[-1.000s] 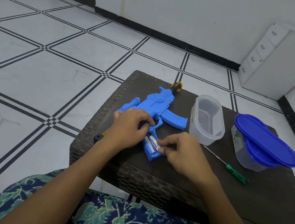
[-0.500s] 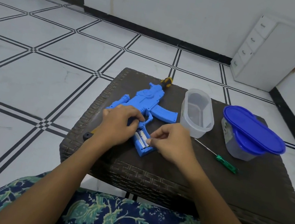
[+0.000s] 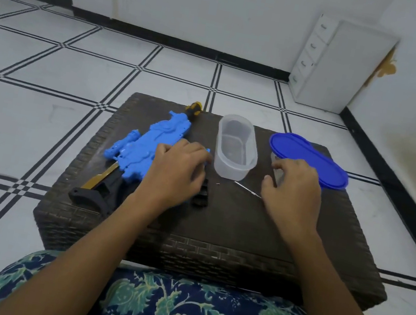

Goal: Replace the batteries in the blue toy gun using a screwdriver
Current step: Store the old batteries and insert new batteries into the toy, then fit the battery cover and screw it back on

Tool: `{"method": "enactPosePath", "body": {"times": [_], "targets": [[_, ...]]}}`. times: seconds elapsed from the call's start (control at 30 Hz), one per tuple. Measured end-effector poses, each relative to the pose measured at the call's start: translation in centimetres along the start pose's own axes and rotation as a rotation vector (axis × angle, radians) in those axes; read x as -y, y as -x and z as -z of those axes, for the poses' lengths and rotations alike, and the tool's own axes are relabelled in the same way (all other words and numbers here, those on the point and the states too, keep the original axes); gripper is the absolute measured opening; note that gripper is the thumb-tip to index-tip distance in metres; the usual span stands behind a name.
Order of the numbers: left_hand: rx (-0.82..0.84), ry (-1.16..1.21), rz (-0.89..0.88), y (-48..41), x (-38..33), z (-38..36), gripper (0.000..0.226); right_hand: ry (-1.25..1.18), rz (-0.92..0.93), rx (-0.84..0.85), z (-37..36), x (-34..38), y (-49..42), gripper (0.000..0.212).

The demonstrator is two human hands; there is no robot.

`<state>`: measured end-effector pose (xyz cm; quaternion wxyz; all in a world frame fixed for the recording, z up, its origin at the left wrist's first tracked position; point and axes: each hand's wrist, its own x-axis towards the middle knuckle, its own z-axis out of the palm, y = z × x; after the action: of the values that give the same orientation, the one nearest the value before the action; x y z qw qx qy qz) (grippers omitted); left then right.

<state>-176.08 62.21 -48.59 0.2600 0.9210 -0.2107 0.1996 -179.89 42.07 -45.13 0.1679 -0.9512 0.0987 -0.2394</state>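
The blue toy gun [image 3: 153, 145] lies on the left of the tabletop [image 3: 231, 225], its long axis running near-left to far-right. Our left hand [image 3: 175, 171] covers its grip end, fingers curled; we can't tell if it clasps. The thin screwdriver [image 3: 247, 189] pokes out from under our right hand [image 3: 292, 194], also curled, its hold hidden. That hand is nearer the tool.

A: Noted, toy gun [image 3: 154, 142]: body bright blue, stock [image 3: 96, 194] black with 1 yellow strip. And the table [image 3: 230, 230]?
B: Dark brown, woven pattern. The container [image 3: 236, 145] clear, its lid [image 3: 309, 158] deep blue.
A: The floor [image 3: 43, 106]?
B: White tiles, black 2-line grid. Lap fabric [image 3: 174, 312]: navy, green leaf print. The drawers [image 3: 336, 69] white.
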Motion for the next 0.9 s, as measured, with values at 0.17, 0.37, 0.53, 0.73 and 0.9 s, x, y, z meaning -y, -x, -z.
{"method": "enactPosePath", "body": {"times": [0.17, 0.37, 0.53, 0.73, 0.9], "targets": [[0.032, 0.029, -0.081, -1.3, -3.0, -1.9, 0.028, 0.038, -0.028, -0.104, 0.1, -3.7, -0.5, 0.04], [0.06, 0.102, -0.176, -2.7, -7.0, -4.3, 0.022, 0.061, -0.082, 0.068, 0.2, -7.7, -1.2, 0.075], [0.096, 0.163, -0.21, -3.2, -9.8, -6.5, 0.022, 0.177, -0.025, 0.163, -0.2, -9.2, -1.1, 0.077], [0.111, 0.213, -0.147, -3.5, -12.0, -8.9, 0.022, 0.105, 0.043, 0.004, 0.4, -9.6, -0.7, 0.041], [0.125, 0.31, -0.064, -4.0, -11.9, -9.2, 0.02, -0.021, -0.002, -0.122, 1.2, -10.0, -0.4, 0.022]]}}
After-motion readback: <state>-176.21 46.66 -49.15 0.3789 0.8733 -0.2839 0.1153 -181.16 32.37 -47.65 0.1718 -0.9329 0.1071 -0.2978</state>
